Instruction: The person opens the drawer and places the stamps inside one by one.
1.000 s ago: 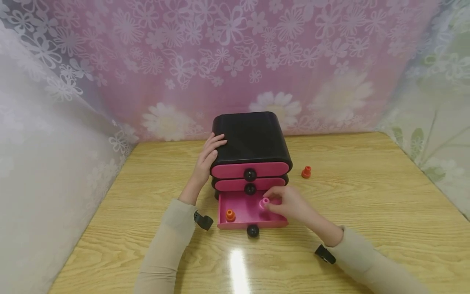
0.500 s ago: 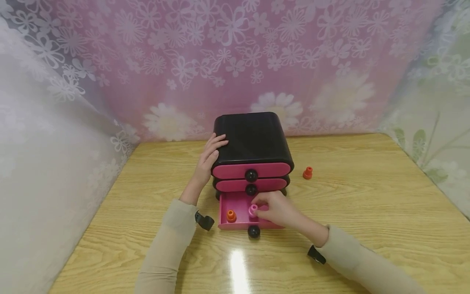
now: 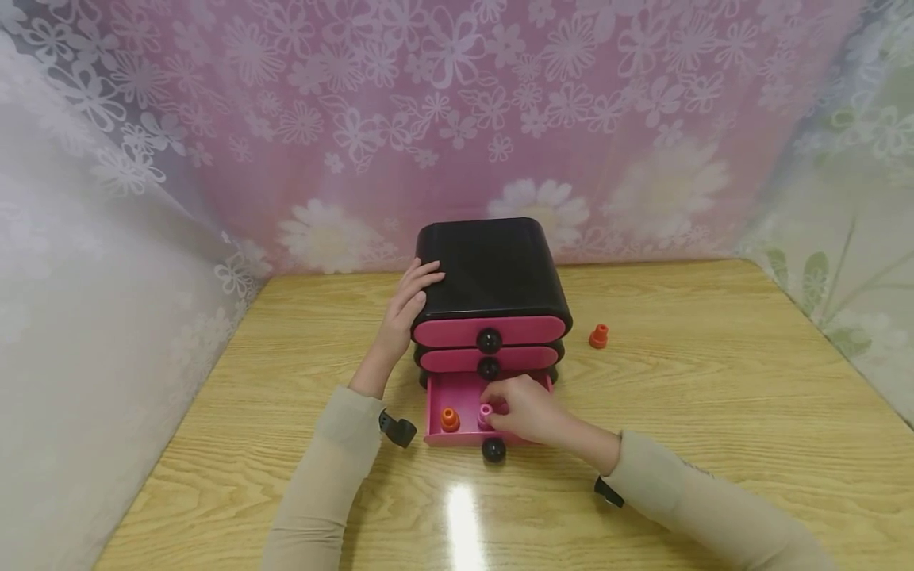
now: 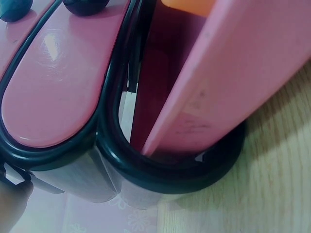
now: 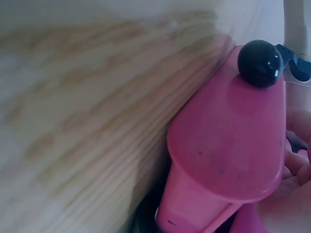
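Note:
A small black drawer cabinet (image 3: 493, 266) with pink fronts stands on the table, its bottom drawer (image 3: 457, 388) pulled out. My left hand (image 3: 400, 317) rests against the cabinet's left side, fingers laid over the top edge; a bit of it shows at the left wrist view's lower left corner. Inside the drawer my right hand (image 3: 528, 408) pinches a small pink stepped plastic piece (image 3: 485, 415) with a hole in its top, between thumb and fingers. Left of it in the same drawer stands a similar orange piece (image 3: 449, 419), upright. The right wrist view shows the drawer front (image 5: 228, 141) beside my fingers.
A red-orange stepped piece (image 3: 599, 336) stands on the wooden table (image 3: 685, 357) to the right of the cabinet. Black round knobs (image 3: 493, 450) stick out from the drawer fronts. A pink floral cloth (image 3: 457, 119) hangs behind the table.
My right hand has moved left within the drawer, bringing the pink piece close to the orange one. The left hand keeps its place on the cabinet.

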The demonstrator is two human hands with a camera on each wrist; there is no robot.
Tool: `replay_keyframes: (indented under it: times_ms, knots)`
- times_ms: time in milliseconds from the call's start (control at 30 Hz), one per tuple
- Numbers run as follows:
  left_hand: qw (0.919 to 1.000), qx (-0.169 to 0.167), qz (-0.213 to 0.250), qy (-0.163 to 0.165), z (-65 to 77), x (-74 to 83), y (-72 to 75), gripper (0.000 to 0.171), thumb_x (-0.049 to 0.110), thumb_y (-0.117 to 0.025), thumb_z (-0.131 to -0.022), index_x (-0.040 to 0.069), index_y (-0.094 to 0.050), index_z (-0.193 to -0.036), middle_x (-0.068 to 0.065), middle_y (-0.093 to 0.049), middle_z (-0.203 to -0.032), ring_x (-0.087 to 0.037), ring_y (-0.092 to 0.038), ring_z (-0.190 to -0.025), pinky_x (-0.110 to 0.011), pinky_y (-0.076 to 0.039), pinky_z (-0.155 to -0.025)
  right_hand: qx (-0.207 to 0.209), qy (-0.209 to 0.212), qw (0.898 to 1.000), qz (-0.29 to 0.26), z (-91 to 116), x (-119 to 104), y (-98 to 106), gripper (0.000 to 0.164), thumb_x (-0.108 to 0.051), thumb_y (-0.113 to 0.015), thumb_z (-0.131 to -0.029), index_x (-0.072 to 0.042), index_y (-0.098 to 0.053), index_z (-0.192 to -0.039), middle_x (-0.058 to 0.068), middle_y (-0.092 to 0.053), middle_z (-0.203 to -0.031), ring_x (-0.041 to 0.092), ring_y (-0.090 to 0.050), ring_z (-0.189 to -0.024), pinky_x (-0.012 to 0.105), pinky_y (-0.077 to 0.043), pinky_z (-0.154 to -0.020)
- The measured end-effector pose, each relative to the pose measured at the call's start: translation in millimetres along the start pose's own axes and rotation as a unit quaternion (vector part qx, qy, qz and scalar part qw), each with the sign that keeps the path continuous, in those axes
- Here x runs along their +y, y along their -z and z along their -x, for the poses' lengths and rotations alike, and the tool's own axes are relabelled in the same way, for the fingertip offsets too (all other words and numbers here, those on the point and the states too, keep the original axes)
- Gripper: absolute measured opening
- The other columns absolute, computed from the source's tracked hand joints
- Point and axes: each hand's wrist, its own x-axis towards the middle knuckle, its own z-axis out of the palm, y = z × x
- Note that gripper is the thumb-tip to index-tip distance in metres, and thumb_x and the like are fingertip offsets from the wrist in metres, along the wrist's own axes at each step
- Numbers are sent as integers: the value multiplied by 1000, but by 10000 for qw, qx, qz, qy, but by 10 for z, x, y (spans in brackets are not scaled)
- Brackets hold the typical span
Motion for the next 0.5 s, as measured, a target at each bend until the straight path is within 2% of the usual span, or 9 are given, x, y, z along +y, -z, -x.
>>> replay_keyframes:
  times_ms: [167, 500]
  knots:
    - [10000, -19, 9, 10, -16, 202, -30, 35, -6, -28, -85, -22, -44, -113, -35, -31, -128, -44, -7, -128, -46, -5, -104, -56, 9, 9999, 123, -15, 2, -17, 11, -9, -69, -73, -7, -68, -84, -6, -60, -73, 9, -53, -68, 26, -46, -64]
    - [10000, 23, -41, 16, -22, 215, -29, 35, -5, -28, -85, -22, -44, -112, -36, -32, -127, -45, -7, -127, -44, -5, -104, -47, 0, 9996, 269, -38, 39, -32, 10, -7, -69, -72, -8, -67, -82, -6, -60, -71, 8, -51, -66, 25, -44, -62]
